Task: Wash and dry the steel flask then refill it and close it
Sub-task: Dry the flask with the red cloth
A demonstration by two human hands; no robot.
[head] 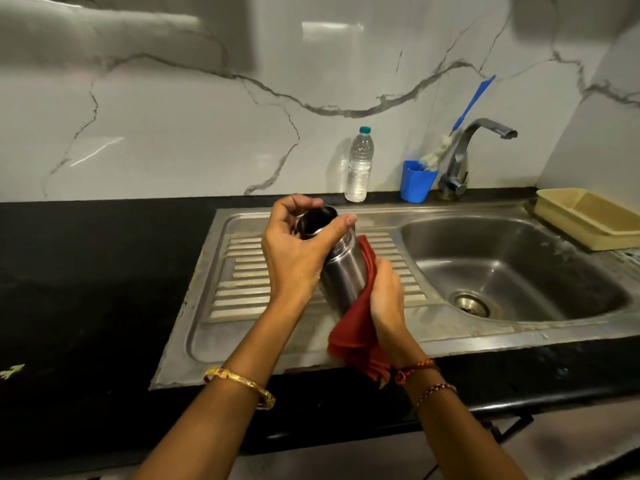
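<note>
The steel flask [341,268] is held tilted above the sink's ribbed drainboard [242,271], its open mouth pointing up and away. My left hand [294,247] grips it around the neck, fingers curled over the rim. My right hand [388,296] presses a red cloth [356,330] against the flask's lower body, and the cloth hangs down below my wrist. No cap is on the flask and I see no cap anywhere. A clear plastic water bottle [359,166] with a teal cap stands on the counter behind the flask.
The steel sink basin [512,268] lies to the right, with its tap [464,157] behind it. A blue cup [415,183] holding a blue-handled brush stands by the tap. A beige tray [588,216] sits at the far right. Black counter [86,271] stretches to the left.
</note>
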